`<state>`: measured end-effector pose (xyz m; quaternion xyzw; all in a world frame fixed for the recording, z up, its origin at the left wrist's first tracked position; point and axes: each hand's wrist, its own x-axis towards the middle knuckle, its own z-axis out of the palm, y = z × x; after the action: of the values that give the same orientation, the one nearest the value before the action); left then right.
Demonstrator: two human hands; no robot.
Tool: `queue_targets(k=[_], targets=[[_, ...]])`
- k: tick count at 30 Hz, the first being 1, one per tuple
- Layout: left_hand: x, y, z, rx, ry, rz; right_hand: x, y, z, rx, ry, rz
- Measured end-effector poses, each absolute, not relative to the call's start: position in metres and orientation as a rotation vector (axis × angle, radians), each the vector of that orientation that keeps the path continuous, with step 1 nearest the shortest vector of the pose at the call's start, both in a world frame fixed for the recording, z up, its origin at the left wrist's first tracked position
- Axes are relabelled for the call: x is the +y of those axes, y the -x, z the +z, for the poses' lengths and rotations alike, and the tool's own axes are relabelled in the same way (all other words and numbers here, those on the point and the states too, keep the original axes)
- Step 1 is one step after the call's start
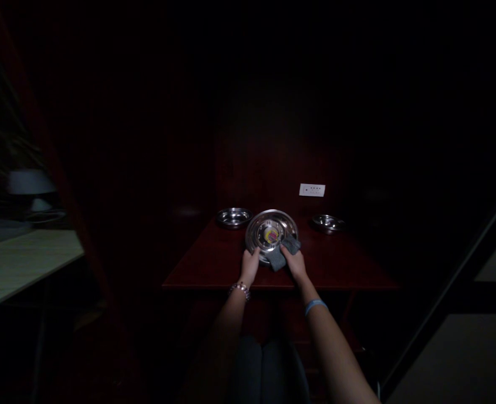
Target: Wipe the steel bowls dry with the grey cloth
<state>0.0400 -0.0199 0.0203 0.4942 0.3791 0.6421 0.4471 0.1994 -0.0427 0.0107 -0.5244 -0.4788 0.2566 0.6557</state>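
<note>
Two hands on one steel plate [269, 233] tilted up near the worktop's [214, 264] middle | left hand [249, 265] grip clamped on its lower-left rim | right hand [295, 264] grip pressing grey cloth [282, 252] against its lower-right face | steel bowls toward far-left [234, 217] and far-right [328, 223] corners.
</note>
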Motion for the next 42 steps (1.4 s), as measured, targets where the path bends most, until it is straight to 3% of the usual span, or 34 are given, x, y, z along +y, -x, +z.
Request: queue_targets(k=[42], targets=[[-0.0223,-0.0405,0.0238,0.929,-1.226,1.583,-0.0431,-0.2007,0.0112,-1.107,1.314,0.51]])
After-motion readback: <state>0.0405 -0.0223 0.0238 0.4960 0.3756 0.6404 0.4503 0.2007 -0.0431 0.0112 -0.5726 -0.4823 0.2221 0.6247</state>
